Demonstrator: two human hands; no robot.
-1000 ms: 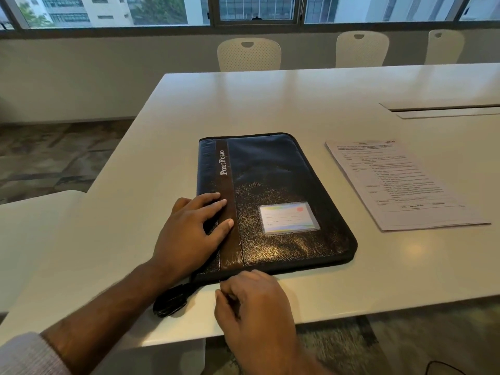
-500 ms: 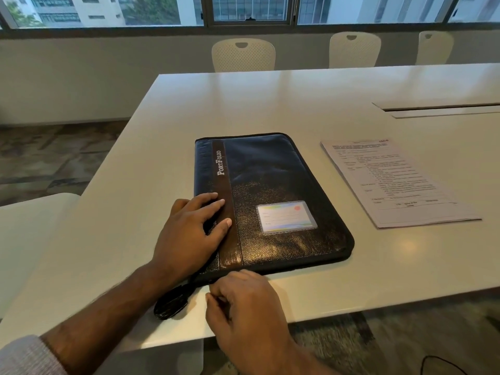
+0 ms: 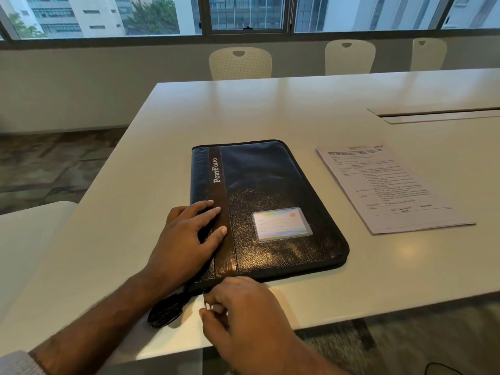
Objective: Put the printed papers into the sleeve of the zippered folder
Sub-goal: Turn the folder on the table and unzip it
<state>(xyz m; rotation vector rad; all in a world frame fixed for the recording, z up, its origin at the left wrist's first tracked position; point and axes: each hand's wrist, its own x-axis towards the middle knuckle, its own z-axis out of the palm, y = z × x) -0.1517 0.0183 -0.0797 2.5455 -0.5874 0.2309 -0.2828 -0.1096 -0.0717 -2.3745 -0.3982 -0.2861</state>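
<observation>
A black zippered folder (image 3: 270, 190) marked "PortFolio" lies closed and flat on the white table (image 3: 270, 109), with a clear card pocket on its cover. Its black wrist strap (image 3: 165, 311) trails off the near left corner. The printed papers (image 3: 389, 188) lie in a stack to the right of the folder, apart from it. My left hand (image 3: 186, 239) rests flat on the folder's left side, fingers spread. My right hand (image 3: 243, 318) is at the folder's near left corner, fingertips pinched on a small zipper pull.
The table's near edge runs just under my right hand. A cable hatch (image 3: 438, 115) is set into the table at the far right. Three white chairs (image 3: 240, 63) stand behind the table under the windows. A white seat (image 3: 24, 239) is at my left.
My right hand has slid a little to the left along the folder's near edge toward the corner. My left hand has stayed flat on the cover.
</observation>
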